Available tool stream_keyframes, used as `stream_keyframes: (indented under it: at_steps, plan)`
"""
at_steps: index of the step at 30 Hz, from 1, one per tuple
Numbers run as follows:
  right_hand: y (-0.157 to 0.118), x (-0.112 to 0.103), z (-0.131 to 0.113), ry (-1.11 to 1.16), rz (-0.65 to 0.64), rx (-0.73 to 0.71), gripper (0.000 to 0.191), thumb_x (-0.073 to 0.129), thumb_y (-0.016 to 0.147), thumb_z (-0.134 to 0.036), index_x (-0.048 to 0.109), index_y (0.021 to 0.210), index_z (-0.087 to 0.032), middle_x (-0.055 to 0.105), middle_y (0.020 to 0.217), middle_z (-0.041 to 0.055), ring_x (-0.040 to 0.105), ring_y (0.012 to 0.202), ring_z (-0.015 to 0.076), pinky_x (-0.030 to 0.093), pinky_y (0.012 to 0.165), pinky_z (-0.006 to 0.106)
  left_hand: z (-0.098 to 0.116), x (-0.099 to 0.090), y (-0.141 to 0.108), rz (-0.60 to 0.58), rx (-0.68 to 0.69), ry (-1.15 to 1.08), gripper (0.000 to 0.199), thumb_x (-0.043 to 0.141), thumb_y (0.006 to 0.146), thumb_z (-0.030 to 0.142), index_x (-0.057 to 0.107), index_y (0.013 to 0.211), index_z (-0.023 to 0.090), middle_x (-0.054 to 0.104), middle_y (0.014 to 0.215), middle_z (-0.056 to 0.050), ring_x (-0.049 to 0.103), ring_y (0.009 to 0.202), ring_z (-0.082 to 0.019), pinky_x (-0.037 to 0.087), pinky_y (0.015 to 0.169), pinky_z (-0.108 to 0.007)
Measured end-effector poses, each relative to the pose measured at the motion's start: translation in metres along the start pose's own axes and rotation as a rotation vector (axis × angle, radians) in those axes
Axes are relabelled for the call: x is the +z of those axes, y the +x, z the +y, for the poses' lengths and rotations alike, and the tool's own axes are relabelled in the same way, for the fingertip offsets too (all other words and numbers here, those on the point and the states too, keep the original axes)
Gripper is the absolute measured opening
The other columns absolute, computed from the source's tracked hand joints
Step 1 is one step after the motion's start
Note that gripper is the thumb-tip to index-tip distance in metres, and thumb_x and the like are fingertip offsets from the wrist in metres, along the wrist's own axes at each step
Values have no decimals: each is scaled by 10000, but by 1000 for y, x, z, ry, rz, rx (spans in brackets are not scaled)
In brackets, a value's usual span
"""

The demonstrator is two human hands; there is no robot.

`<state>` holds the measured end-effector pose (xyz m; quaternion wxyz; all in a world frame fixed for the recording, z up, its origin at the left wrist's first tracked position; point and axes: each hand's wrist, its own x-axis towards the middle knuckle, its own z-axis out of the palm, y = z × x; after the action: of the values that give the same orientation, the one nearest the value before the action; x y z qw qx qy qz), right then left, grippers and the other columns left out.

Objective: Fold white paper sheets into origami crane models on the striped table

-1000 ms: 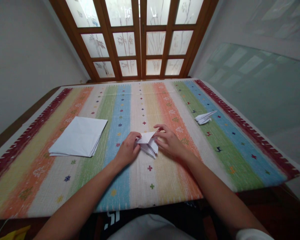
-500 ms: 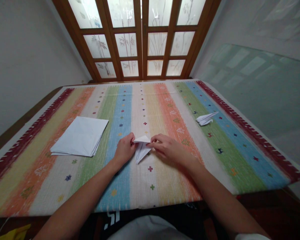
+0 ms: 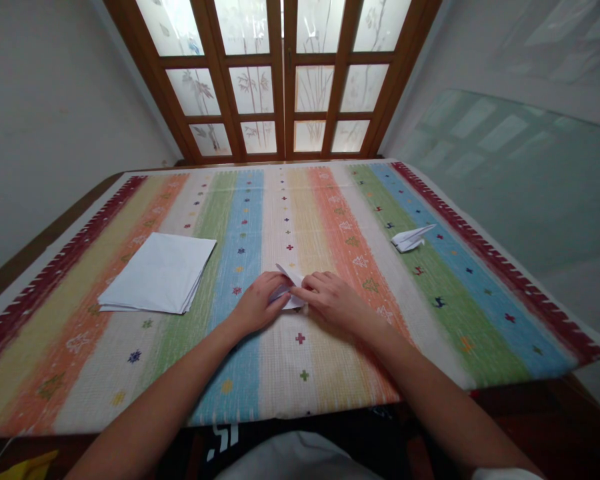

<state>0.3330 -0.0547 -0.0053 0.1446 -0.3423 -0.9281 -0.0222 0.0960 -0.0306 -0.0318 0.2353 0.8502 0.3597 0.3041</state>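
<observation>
**Work position.** The folded white paper piece [image 3: 287, 287] lies on the striped woven table cover [image 3: 300, 380], centred between the two hands and partly covered by them. One pointed flap rises from its upper edge, angled up and to the left. The lower edge rests at or very near the cover.

**Left hand.** The left hand [image 3: 257, 305] is curved over the left side of the piece, with the fingers closed onto the paper and pointing toward the right hand. It has hold of the paper at this side.

**Right hand.** The right hand [image 3: 333, 301] approaches from the right, with the fingers nearly straight and their tips in contact with the right side of the piece. The hand is not spread wide. (The thumb and the underside of the paper are hidden, so a full pinch cannot be confirmed.)

**Surrounding items.** A stack of folded white paper sheets [image 3: 157, 273] lies on the cover, well apart from the left hand. A small folded paper model [image 3: 409, 240] lies on the cover, well beyond and to the right of the right hand. Neither item is touched. A wooden door with frosted glass panes [image 3: 275, 83] stands beyond the far edge of the cover.
</observation>
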Motion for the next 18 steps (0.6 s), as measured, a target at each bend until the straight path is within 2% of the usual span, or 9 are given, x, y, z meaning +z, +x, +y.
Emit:
stream_keyframes:
  at_steps: [3, 6, 8, 11, 15, 18]
  plan:
    - [-1, -4, 0, 23, 14, 48, 306, 617, 979, -105, 673, 1265, -200, 714, 1023, 104, 610, 925, 262, 428, 806, 386, 3, -2, -1, -37, 54, 1, 236, 518, 1068, 289, 701, 1199, 217, 729, 1265, -124, 674, 1219, -270, 551, 1078, -500]
    - [-3, -9, 2, 27, 24, 74, 202, 626, 994, -140, 697, 1176, -195, 722, 958, 89, 615, 887, 250, 415, 804, 381, 6, -4, -2, -57, 87, 26, 274, 586, 1053, 331, 687, 1290, 237, 710, 1316, -129, 662, 1256, -281, 552, 1092, -517]
    - [-4, -12, 5, 0, 32, 66, 106, 624, 1015, -167, 712, 1064, -198, 720, 933, 85, 614, 866, 240, 407, 801, 376, 8, -5, -3, -65, 113, 45, 261, 638, 1032, 340, 703, 1265, 243, 701, 1332, -134, 659, 1265, -288, 558, 1089, -524]
    - [-6, -15, 9, -64, 58, 52, 119, 622, 1038, -188, 721, 978, -213, 713, 938, 83, 604, 850, 228, 402, 794, 369, 9, -6, -4, -79, 154, 60, 187, 640, 1037, 332, 733, 1169, 239, 697, 1342, -137, 661, 1268, -283, 570, 1082, -517]
    - [-8, -19, 13, -107, 101, 58, 92, 674, 1037, -263, 753, 1062, -225, 688, 920, 84, 588, 848, 234, 409, 775, 366, 10, -5, -4, -80, 192, 91, 151, 623, 1044, 304, 731, 1104, 217, 694, 1342, -149, 669, 1252, -281, 589, 1060, -504]
    - [-10, -21, 15, -62, 141, 97, 192, 690, 1037, -355, 754, 1174, -238, 672, 957, 96, 592, 879, 244, 439, 785, 369, 11, -4, -5, -93, 210, 93, 121, 606, 1036, 242, 721, 1042, 205, 697, 1335, -146, 671, 1249, -274, 594, 1056, -483]
